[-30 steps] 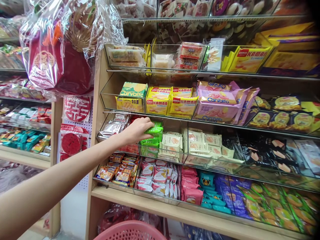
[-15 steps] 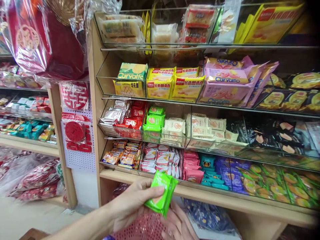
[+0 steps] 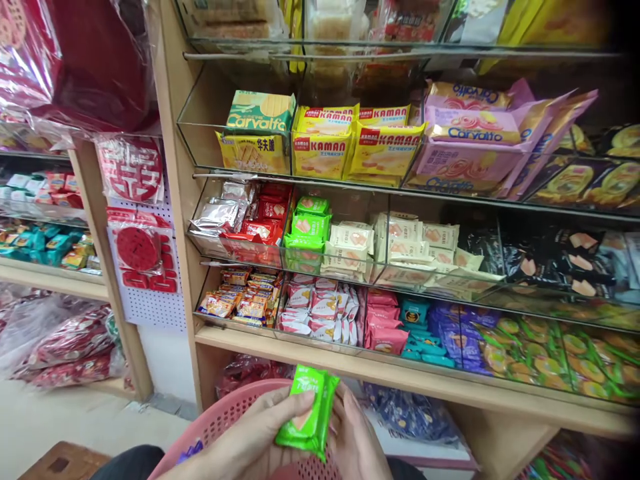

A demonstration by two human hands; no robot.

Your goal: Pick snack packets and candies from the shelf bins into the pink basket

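Note:
My left hand is closed on green snack packets, thumb on top; two seem stacked face to face. My right hand cups their right edge with curled fingers, which are partly hidden behind them. Both hands are above a pink perforated plastic basket. Inside the basket, a bit of purple wrapping shows at the left. Similar green packets lie stacked in a clear shelf bin, beside cream-coloured packets.
Shelves with clear-fronted bins of wrapped snacks rise ahead; a wooden ledge runs below them. Under it are bagged blue goods. Red decorations hang on a pegboard at the left. A brown wooden surface is at the lower left.
The view has tilted down, bringing the basket's rim into sight. The green packets have come lower and slightly left, and my right hand has closed in against their edge.

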